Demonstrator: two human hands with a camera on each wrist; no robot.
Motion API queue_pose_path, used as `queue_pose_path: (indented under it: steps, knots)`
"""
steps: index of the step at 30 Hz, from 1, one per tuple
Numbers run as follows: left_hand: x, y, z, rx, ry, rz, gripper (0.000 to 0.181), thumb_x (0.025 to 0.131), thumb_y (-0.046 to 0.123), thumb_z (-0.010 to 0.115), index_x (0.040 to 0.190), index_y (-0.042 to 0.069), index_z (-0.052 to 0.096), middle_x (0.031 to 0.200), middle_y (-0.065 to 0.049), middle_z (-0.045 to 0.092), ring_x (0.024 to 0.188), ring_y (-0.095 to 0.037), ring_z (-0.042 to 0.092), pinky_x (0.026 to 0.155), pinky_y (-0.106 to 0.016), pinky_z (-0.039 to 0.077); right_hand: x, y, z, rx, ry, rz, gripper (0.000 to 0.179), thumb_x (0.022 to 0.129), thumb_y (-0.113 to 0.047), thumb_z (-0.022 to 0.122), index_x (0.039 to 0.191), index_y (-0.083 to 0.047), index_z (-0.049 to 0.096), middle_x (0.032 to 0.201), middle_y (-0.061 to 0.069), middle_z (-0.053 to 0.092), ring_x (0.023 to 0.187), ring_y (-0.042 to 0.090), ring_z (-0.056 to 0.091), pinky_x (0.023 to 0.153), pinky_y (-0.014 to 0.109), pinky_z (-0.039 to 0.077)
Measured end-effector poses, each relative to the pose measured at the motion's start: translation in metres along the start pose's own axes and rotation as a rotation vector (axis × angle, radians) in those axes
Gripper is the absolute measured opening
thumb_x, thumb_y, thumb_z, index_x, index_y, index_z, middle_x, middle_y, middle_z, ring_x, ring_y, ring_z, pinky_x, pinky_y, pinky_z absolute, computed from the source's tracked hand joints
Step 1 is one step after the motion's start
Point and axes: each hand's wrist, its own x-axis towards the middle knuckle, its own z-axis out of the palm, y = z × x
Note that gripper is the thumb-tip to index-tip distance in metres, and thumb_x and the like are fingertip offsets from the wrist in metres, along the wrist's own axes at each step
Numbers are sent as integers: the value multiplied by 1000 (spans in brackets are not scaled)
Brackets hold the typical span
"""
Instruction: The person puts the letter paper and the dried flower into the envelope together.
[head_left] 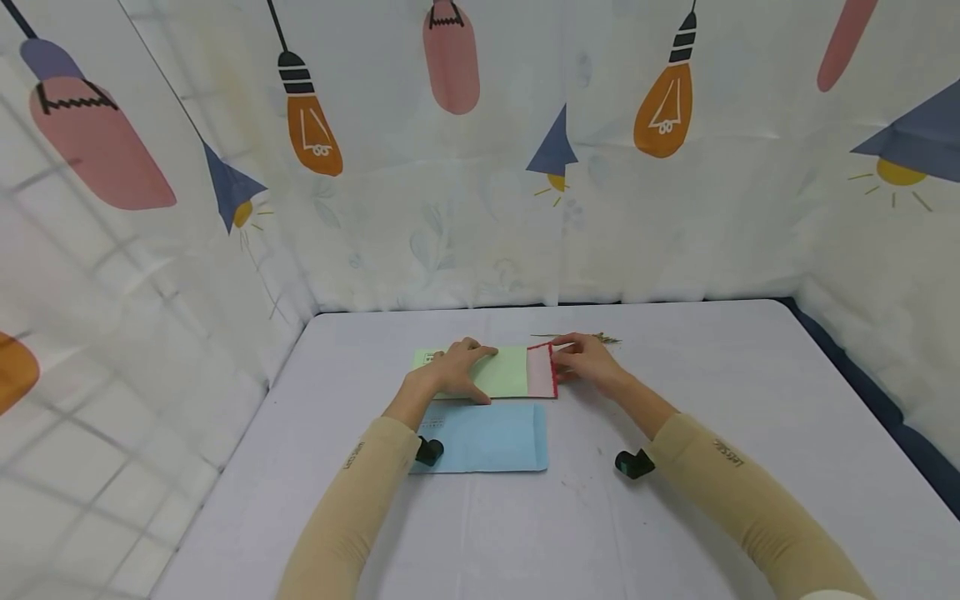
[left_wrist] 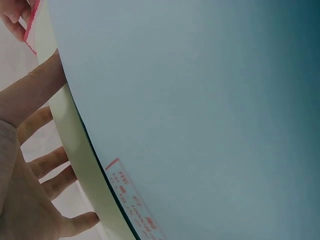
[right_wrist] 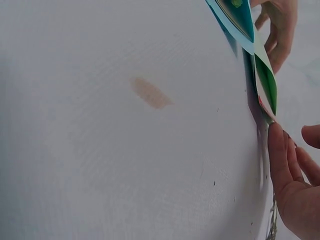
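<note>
A light green envelope (head_left: 510, 372) lies on the table, with a pink card (head_left: 540, 372) with a red scalloped edge sticking out at its right end. My left hand (head_left: 457, 367) rests spread over the green envelope, fingers at the far side and thumb (left_wrist: 37, 87) at the near edge. My right hand (head_left: 588, 362) pinches the card's red right edge; in the right wrist view its fingertips (right_wrist: 279, 135) are at that edge. The envelope's open end (right_wrist: 267, 87) gapes around the card there. Directly nearer to me lies a blue envelope (head_left: 487, 442), with red print (left_wrist: 132, 202) on it.
Behind the right hand lies a thin dried sprig (head_left: 606, 338). A white cloth covers the table (head_left: 525, 533), and a hanging sheet with printed lamps (head_left: 480, 217) stands along the far edge. Dark wrist cameras (head_left: 634, 464) sit beneath both forearms.
</note>
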Motion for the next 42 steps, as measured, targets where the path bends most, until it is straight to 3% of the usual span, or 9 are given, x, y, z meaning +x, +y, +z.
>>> queue_pose_path:
  steps: [42]
  knots:
    - [-1,2,-1,-13,-13,-19,94,80,47,88,159,26,41,156,-11,36,143,-31,33,112,-60,28,7,-3,28,39,-33,23,41,100,-10,69,136,4,55,110,20,72,92,24,73,77,35,60]
